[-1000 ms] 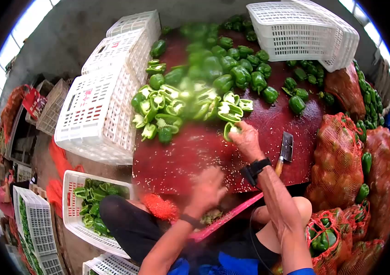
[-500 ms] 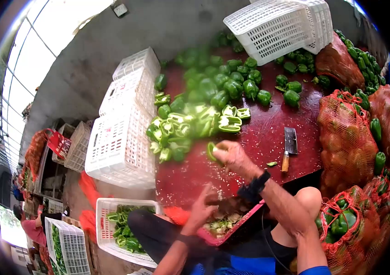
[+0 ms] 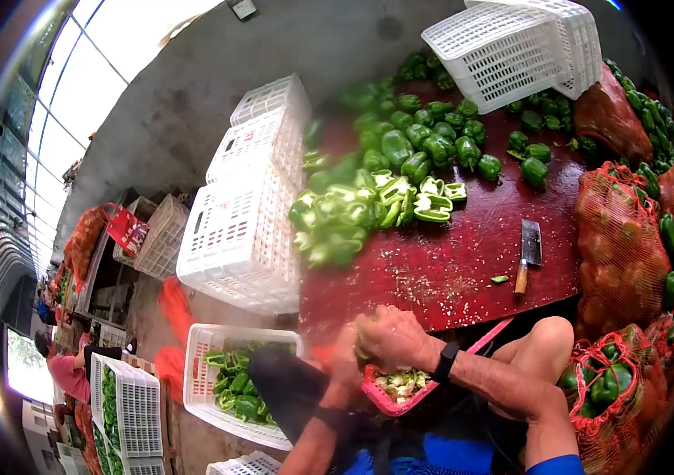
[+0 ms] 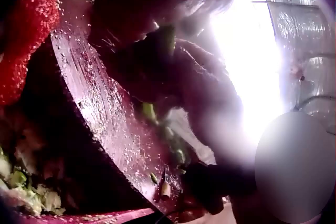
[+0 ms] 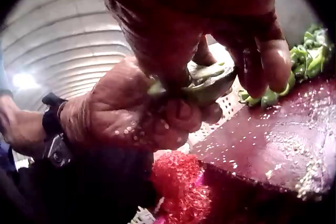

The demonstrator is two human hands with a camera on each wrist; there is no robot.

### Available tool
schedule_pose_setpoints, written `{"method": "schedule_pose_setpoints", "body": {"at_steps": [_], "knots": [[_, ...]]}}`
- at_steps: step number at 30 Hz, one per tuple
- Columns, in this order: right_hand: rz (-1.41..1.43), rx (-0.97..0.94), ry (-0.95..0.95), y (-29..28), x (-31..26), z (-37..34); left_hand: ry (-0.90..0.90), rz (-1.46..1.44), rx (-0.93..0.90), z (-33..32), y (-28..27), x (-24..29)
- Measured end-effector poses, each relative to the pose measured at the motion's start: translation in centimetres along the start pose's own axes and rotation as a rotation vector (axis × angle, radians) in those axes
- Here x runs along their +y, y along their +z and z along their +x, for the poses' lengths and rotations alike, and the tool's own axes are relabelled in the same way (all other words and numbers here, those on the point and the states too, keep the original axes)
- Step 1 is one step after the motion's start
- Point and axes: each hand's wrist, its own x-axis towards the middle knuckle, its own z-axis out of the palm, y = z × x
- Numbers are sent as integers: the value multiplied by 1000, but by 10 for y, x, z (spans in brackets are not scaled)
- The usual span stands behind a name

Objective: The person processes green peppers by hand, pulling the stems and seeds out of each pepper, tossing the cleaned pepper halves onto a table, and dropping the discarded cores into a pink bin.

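Both hands meet over the pink tub (image 3: 391, 409) of pale seed cores and scraps at the near table edge. My left hand (image 5: 126, 111), palm up, holds a cut green pepper half (image 5: 218, 85) with its fingers curled under it. From above, my right hand (image 3: 400, 339) grips the same pepper half, thumb at its hollow and fingers around the far side. In the head view the hands mostly hide the pepper. Cut pepper halves (image 3: 432, 207) lie in a heap beyond, with whole green peppers (image 3: 439, 149) behind them.
A cleaver (image 3: 531, 241) lies on the red table (image 3: 463, 277) at right. White crates (image 3: 230, 237) stand stacked along the left; another crate (image 3: 194, 380) by the knee holds peppers. Red net sacks (image 3: 618, 237) line the right side. A red mesh bundle (image 5: 178, 182) is below the hands.
My right hand has carried the pepper half from the heap back toward the body, where my left hand has come up to meet it. The head view has also shifted.
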Motion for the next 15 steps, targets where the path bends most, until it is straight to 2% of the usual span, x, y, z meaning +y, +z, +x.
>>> {"method": "schedule_pose_setpoints", "body": {"at_steps": [3, 4, 7, 10, 12, 13, 14, 15], "knots": [[-59, 20, -199, 9, 7, -2, 104, -133, 46, 22, -31, -32], [-81, 0, -179, 15, 6, -2, 206, 57, -2, 38, -63, -54], [-122, -31, -151, 23, 9, -2, 140, 173, -5, 31, -62, -48], [-73, 0, -184, 20, 18, -1, 382, 465, 53, 31, -66, -61], [2, 38, -185, 27, 27, 1, 175, 238, 85, 19, -48, -44], [1, -18, -142, 25, 28, 4, 75, 124, 100, 14, -44, -36], [1, -73, -100, 22, 28, 7, 170, 204, 22, 26, -62, -40], [0, -125, -58, 20, 28, 9, 166, 176, -7, 32, -75, -49]]}}
